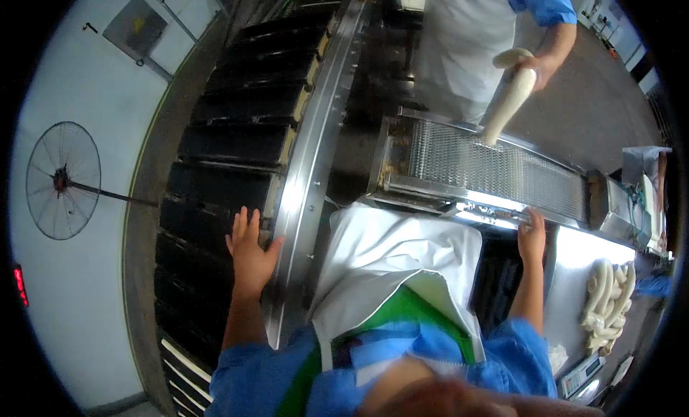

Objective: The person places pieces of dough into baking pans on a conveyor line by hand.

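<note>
I see the left hand (251, 253) spread open, palm down, over the black pans (222, 184), close to the steel rail (293, 194); can't tell from here if it touches either. Right hand (531, 236) is at the near edge of the mesh belt (495, 169), fingers up and slightly bent; contact and any pinch I can't tell. Dough length (508, 105) is on the far side, in a co-worker's hand (542, 67), hanging at a slant with its low end at the mesh. More dough (608, 298) lies heaped on the steel counter (578, 263) at right, glossy under the light. Pans run in a row from far to near along the left of the rail; the nearest ones show pale strips (188, 367). Rail and belt frame are bright metal with glare, bolts along the rail. Room: pale wall (93, 302) at left, round wire-cage fan (63, 180) in front of it, grey floor (596, 94) at far right, yellow line (138, 158) along the floor by the wall. Writing: red display (20, 286) at far left is lit, too blurred for me to read; scale (581, 377) at near right has a panel, print too small.
</note>
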The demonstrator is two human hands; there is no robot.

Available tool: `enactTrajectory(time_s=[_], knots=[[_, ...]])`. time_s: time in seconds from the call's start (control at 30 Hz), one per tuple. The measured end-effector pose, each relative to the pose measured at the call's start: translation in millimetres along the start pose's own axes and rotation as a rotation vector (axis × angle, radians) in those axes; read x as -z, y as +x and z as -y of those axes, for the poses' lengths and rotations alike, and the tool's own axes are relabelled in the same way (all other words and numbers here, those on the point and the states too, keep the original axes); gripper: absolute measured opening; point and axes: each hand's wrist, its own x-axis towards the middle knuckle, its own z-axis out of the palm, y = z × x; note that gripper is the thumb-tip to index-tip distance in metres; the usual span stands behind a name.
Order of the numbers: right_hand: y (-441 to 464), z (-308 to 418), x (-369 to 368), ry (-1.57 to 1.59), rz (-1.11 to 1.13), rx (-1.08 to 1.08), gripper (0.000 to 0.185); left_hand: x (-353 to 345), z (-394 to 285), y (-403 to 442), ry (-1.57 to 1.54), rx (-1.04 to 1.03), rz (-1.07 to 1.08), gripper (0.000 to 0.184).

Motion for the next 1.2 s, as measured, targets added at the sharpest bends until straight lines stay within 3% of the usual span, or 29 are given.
enactTrajectory(time_s=[0.47,0.67,1.0,1.2], knots=[[-40.6,-25.7,6.1,0.058,-0.086,-0.073,0.038,-15.3,-40.9,9.4,-0.094,-0.281,-0.066,0.070],[-56.0,-33.4,16.5,0.135,-0.105,-0.096,0.040,-20.4,-46.4,18.3,-0.096,-0.523,-0.112,0.067],[-79.0,-32.7,19.1,0.154,-0.140,-0.133,0.040,-23.7,-63.4,15.8,-0.032,-0.431,0.008,0.068],[-78.1,-31.5,16.7,0.133,-0.121,-0.142,0.038,-52.2,-43.1,16.7,-0.101,-0.503,-0.012,0.066]])
